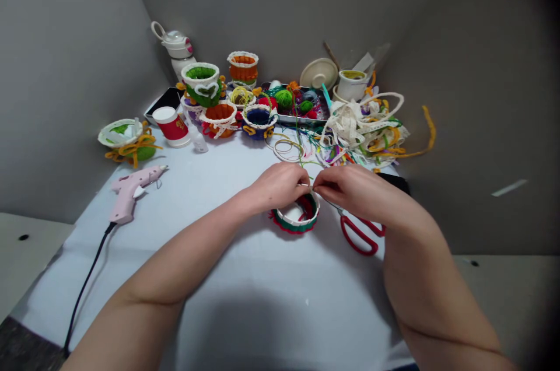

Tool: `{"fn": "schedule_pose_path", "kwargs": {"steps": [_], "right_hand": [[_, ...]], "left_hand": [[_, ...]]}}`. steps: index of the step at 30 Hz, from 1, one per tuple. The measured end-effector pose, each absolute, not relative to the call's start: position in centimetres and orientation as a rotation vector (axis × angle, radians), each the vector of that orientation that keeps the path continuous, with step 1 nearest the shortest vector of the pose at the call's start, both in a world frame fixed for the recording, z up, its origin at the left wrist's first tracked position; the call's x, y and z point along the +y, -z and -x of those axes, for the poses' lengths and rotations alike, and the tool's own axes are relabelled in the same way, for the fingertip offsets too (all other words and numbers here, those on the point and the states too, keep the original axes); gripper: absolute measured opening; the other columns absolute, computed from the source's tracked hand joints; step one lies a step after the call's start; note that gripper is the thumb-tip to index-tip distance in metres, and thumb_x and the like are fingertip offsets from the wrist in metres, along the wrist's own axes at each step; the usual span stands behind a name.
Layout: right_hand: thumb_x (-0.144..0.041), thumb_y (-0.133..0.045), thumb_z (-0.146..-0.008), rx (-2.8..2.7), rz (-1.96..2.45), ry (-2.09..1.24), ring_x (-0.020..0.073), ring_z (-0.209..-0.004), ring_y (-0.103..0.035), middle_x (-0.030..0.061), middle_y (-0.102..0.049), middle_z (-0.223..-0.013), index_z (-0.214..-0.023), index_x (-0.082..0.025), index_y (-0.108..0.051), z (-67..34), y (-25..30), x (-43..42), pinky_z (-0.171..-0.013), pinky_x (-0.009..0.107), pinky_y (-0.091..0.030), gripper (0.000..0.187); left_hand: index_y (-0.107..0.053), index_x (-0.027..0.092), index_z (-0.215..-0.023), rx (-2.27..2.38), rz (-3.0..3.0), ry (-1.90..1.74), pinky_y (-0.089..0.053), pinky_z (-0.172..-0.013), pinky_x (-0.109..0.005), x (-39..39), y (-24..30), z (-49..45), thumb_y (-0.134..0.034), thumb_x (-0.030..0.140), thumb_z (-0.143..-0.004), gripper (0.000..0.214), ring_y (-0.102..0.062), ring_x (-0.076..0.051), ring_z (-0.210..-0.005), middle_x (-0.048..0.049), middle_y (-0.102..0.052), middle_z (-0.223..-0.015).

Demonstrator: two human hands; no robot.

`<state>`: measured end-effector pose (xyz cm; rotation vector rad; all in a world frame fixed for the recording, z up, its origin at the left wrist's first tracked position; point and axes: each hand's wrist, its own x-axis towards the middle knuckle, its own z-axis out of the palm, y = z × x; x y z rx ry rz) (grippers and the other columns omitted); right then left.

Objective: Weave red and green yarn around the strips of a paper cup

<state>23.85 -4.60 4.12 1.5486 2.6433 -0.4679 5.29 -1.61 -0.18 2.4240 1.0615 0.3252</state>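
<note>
A small woven cup [296, 224] with red and green yarn bands and a white rim stands on the table. My left hand [286, 184] is closed over its far left rim. My right hand [343, 185] is pinched at the far right rim, its fingertips close to the left hand's. What the right fingers pinch is too small to make out. A strand of green yarn [300, 139] runs from the supplies at the back down to both hands. Red-handled scissors [359, 237] lie below the right hand, partly hidden by it.
A pink glue gun [126, 193] with a black cord lies left. Behind stand a red-and-white paper cup [171, 128], several yarn-woven cups [219, 120] and a white bottle [177, 47]. A tray [297, 120] holds yarn balls; lace and yarn scraps [365, 129] are heaped at right.
</note>
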Motion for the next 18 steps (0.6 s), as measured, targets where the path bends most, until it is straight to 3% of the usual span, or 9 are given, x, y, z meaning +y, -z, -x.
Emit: {"fn": "schedule_pose_path", "kwargs": {"steps": [6,11,18], "right_hand": [[-0.028,-0.048,-0.091,2.610,-1.599,0.355,0.0158,-0.067,-0.059,0.0058,-0.071,-0.077,-0.084,-0.020,-0.071,-22.6,-4.3,-5.1,-0.058,0.026,-0.031,0.025],[-0.021,-0.046,-0.092,2.763,-1.370,0.469,0.0183,-0.079,-0.062,0.0078,-0.071,-0.086,-0.089,-0.018,-0.073,-23.0,-4.2,-5.0,-0.068,0.027,-0.038,0.027],[-0.023,-0.048,-0.093,2.820,-1.250,0.542,0.0160,-0.075,-0.062,0.0050,-0.071,-0.087,-0.090,-0.022,-0.072,-25.5,-4.7,-5.1,-0.068,0.026,-0.039,0.025]], "left_hand": [[-0.072,0.017,-0.079,1.076,-2.449,-0.324,-0.043,-0.069,-0.030,-1.7,0.1,-5.2,-0.052,0.023,-0.085,0.022,-0.062,-0.019,-0.076,-0.0061,-0.073,-0.079],[-0.072,0.016,-0.079,1.085,-2.459,-0.309,-0.044,-0.068,-0.030,-1.7,0.1,-5.3,-0.053,0.020,-0.084,0.020,-0.062,-0.019,-0.077,-0.0065,-0.073,-0.079],[-0.074,0.017,-0.085,1.063,-2.401,-0.324,-0.045,-0.073,-0.030,-1.6,0.0,-5.3,-0.057,0.028,-0.088,0.021,-0.064,-0.019,-0.082,-0.0058,-0.075,-0.087]]}}
